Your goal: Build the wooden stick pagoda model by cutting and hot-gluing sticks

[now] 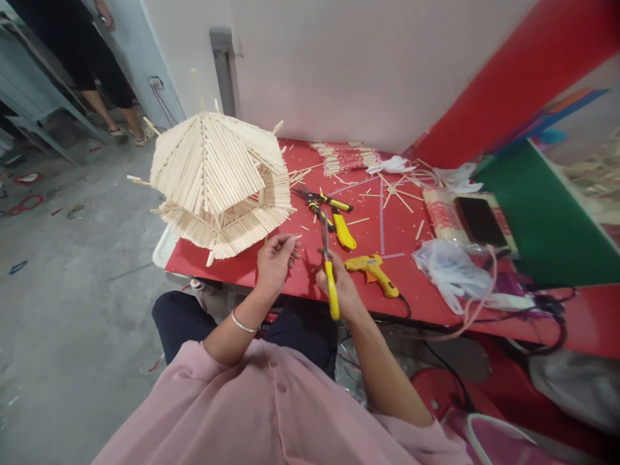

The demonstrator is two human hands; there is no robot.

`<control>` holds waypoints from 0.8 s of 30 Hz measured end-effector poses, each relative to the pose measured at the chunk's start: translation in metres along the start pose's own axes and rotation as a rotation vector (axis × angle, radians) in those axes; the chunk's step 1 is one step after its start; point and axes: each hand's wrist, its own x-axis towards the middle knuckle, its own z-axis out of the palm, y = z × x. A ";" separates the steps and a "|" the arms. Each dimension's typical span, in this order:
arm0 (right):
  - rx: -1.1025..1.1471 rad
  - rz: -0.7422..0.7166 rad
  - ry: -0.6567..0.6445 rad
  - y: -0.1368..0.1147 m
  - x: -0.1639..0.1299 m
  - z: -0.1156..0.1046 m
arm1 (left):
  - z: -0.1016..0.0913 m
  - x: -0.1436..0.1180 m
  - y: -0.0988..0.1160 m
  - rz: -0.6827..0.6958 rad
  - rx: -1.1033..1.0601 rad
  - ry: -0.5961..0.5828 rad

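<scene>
Head view is showing me both hands low over the near edge of the red worktop (232,265). My left hand (274,265) is pinching a short stick (294,237) between thumb and fingertips, its grip clenched on it, just below the lower edge of the stick pagoda (217,177). That model is sitting on the worktop's left corner, partly overhanging it. My right hand (341,287) is grasping yellow-handled snips (328,265), grip closed round the handles, the blades pointing up and away from me, near the stick but not touching it, as far as I can tell.

Just beyond the snips, a second pair of yellow cutters (329,210) is lying flat, and a yellow glue gun (372,271) is resting beside my right hand, its cord running off the near edge. Further right, a clear plastic bag (450,271) and a dark phone (479,221) are lying near packs of sticks (346,157). Loose sticks are scattered between them. At far left, another person's legs (111,97) are standing on the grey floor.
</scene>
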 end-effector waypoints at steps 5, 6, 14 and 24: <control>-0.041 0.040 -0.009 -0.014 -0.031 0.001 | 0.010 -0.004 0.003 0.017 0.093 -0.061; -0.055 0.025 -0.016 -0.019 -0.030 0.002 | 0.011 -0.005 0.003 0.029 0.115 -0.072; -0.138 -0.046 -0.013 -0.025 -0.024 0.008 | 0.010 -0.011 0.010 0.189 0.277 -0.085; -0.038 -0.044 0.019 -0.036 -0.024 0.008 | 0.016 -0.022 0.020 0.238 0.397 -0.165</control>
